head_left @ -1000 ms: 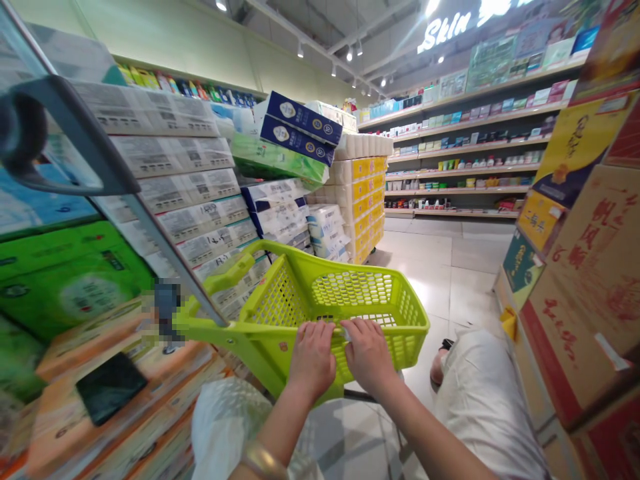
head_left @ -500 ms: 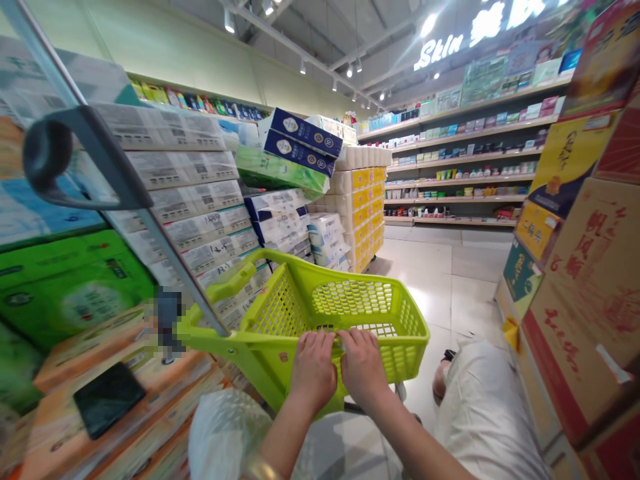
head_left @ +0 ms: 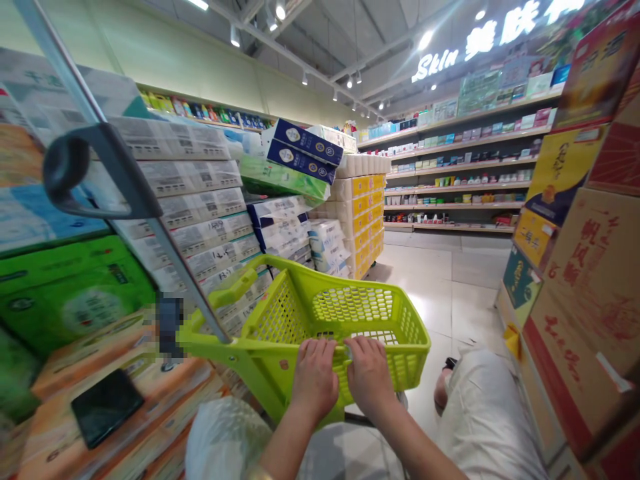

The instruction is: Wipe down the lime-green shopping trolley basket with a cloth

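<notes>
A lime-green plastic shopping cart (head_left: 250, 360) stands side-on before me, its perforated basket tilted and its inside showing no goods. My left hand (head_left: 314, 380) is closed over the near rim of the basket, fingers curled to the inner side. Just to its right, my right hand (head_left: 371, 375) is also closed over the same rim, its thumb toward the left hand. A narrow gap separates the two hands. Both palms are hidden. From the cart's left end rises a metal pole with a dark grey handle (head_left: 125, 173).
A dark tablet or phone (head_left: 107, 407) lies on orange cartons (head_left: 60, 440) at the left. Stacked tissue packs (head_left: 195, 177) rise behind the cart. Liquor cartons (head_left: 600, 267) line the right side. Product shelves (head_left: 460, 183) stand at the back, beyond a tiled floor (head_left: 445, 267).
My right hand has shifted slightly right along the rim, widening the gap between my hands. The scene sits slightly lower in view.
</notes>
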### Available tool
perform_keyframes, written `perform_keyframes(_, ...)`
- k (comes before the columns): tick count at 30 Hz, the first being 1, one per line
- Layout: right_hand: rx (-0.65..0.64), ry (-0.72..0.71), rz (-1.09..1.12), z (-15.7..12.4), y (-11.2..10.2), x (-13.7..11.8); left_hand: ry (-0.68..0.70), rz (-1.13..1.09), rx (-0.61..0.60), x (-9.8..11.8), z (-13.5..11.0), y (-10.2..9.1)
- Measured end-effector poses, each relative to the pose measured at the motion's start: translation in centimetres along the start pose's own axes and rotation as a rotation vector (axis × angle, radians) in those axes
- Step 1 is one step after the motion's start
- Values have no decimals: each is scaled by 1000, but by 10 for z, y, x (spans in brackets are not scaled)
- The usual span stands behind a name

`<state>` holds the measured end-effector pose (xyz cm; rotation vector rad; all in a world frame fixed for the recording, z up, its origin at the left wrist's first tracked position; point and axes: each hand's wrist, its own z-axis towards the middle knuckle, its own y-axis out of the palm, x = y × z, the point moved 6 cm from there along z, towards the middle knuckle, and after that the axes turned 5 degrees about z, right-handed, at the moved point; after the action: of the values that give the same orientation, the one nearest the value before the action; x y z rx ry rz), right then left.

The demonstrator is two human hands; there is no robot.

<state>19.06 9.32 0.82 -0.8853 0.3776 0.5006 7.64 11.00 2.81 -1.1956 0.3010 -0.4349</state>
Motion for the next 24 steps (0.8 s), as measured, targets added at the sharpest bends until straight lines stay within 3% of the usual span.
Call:
perform_keyframes(2, -19, -25, 48, 2, 8, -17, 3, -10, -16, -2, -1, 0)
perform_keyframes(4, -30, -39, 57, 2, 7, -18, 10, -11, -29, -3, -2, 0)
perform_keyframes(9, -7, 3, -42, -8, -18, 26, 17, 2, -22, -4, -3, 0)
perform_keyframes(12, 31, 58, -80, -11, -25, 35, 13, 1, 12, 0, -4, -2)
perform_keyframes(15, 48, 74, -67, -9, -16, 12, 6, -7, 35, 3, -5, -5)
perform_keyframes(18, 6, -17, -15, -6, -1, -19, 5, -20, 18, 4, -6, -7)
perform_keyframes(20, -18, -60, 1, -7, 0, -24, 5, -12, 9, 3, -7, -8)
perform_keyframes(24, -9, -33, -36, -19, -20, 10, 8, 10, 34, 3, -10, -10)
